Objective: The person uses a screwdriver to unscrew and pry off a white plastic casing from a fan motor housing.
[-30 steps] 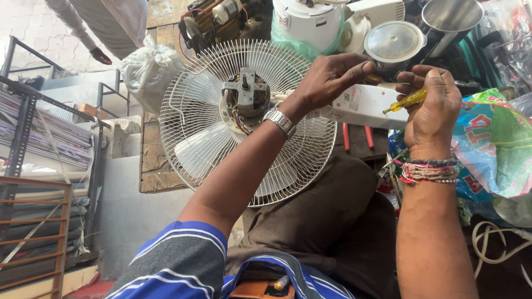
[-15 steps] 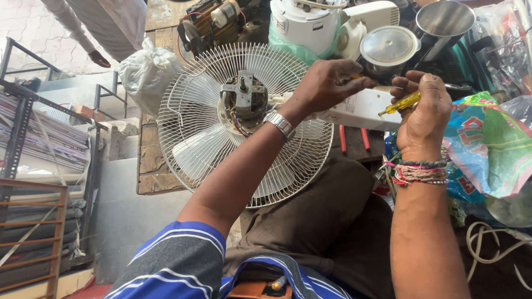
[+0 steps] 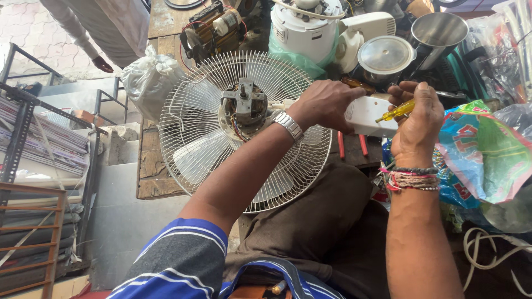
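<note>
A white plastic housing [image 3: 370,115] sits just right of centre, gripped at its left end by the left hand [image 3: 326,103], fingers curled closed on it. At its 3 o'clock the right hand [image 3: 417,119] is clenched around a yellow-handled screwdriver [image 3: 397,111], tip touching the housing. At 9 o'clock lies a white fan grille [image 3: 191,111] with its bare motor [image 3: 244,105]. At 4 o'clock bulges a glossy blue, green and red printed bag [image 3: 485,152].
</note>
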